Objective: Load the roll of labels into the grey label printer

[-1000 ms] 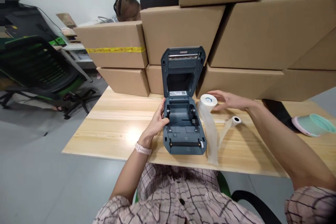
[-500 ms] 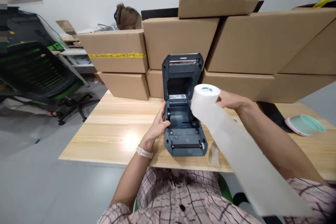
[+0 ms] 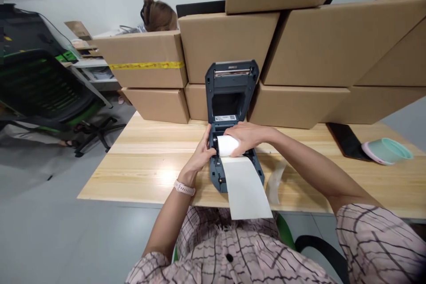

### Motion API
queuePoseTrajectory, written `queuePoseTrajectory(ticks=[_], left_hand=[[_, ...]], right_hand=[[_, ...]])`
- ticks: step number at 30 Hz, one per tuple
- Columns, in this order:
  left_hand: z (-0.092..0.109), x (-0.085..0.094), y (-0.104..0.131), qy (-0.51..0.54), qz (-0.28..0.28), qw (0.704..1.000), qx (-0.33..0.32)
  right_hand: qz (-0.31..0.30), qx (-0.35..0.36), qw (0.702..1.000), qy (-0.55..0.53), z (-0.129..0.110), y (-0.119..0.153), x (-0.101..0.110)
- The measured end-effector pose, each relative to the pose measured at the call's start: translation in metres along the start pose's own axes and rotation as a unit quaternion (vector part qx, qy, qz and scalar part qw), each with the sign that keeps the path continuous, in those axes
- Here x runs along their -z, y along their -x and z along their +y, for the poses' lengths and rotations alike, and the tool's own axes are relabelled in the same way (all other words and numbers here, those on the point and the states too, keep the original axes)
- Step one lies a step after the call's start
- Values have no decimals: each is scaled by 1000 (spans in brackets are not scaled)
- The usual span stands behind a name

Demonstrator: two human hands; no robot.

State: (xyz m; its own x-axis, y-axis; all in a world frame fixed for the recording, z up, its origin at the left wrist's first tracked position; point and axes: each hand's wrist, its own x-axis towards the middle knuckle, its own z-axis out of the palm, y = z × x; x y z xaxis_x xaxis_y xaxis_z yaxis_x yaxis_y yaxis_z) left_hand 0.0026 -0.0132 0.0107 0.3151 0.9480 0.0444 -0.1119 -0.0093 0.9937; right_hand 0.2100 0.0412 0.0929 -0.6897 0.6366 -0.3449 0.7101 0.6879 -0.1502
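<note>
A dark grey label printer (image 3: 218,177) stands on the table with its lid raised. My left hand (image 3: 199,155) grips the left side wall, thumb over the edge by the black roll holder. My right hand (image 3: 248,136) is closed around a white label roll (image 3: 227,145), which lies sideways inside the printer bay. From the roll a strip of labels (image 3: 248,191) runs out over the printer's front and hangs past the table edge. The roll's right end is hidden under my fingers.
Cardboard boxes (image 3: 302,49) are stacked along the back of the wooden table (image 3: 116,173). To the right lie a black phone (image 3: 346,140) and a mint-green cup (image 3: 391,151) on its side. A loose curled strip (image 3: 275,182) is beside the printer. Behind the boxes a person's head shows.
My right hand has brought the label roll from the printer's right side down into its bay, turning it sideways. The strip now trails straight forward. My left hand has stayed on the printer.
</note>
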Motion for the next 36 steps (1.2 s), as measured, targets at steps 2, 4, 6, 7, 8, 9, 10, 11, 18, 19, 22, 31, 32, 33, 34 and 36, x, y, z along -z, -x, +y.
queuePoseTrajectory(ticks=[2,4,6,7,8,9,10,11,18,19,22,31,32,33,34,36], left_hand=[[-2,1,-1,0,-2,1000,0],[-4,2,-1,-1,0,1000,-5],[-5,2,-2,-4,-1,1000,-11],[-6,3,-2,-4,-3,1000,-13],[-6,3,-2,-2,-6,1000,-15],[-6,2,-1,0,-9,1000,-17],[-6,2,-1,1,-12,1000,-19],[-6,2,-1,1,-13,1000,-22],[-5,1,-1,-22,-3,999,-30],[-5,2,-1,-25,-4,999,-31],[-5,2,0,-32,-4,999,-31],[-3,1,1,-28,3,999,-30],[-3,1,1,-27,4,999,-30],[-3,1,2,-25,5,999,-30],[-3,1,2,-23,5,999,-30],[-3,1,2,-16,3,999,-30]], right_hand=[[2,-7,1000,1,-1,-2,-4],[39,12,999,-19,-2,3,-7],[110,57,991,-43,-8,18,-12],[146,80,985,-50,-13,29,-16],[173,99,979,-51,-20,40,-20],[189,112,974,-50,-29,52,-26],[195,118,972,-48,-38,63,-33],[195,117,973,-48,-48,73,-41],[252,79,964,-14,-86,90,-97],[264,74,962,-9,-88,88,-101],[287,57,956,-6,-93,84,-107],[300,44,953,-1,-100,82,-110],[300,45,953,-1,-100,83,-110],[301,45,952,0,-101,85,-110],[303,43,952,-1,-101,87,-110],[302,41,952,-8,-104,93,-112]])
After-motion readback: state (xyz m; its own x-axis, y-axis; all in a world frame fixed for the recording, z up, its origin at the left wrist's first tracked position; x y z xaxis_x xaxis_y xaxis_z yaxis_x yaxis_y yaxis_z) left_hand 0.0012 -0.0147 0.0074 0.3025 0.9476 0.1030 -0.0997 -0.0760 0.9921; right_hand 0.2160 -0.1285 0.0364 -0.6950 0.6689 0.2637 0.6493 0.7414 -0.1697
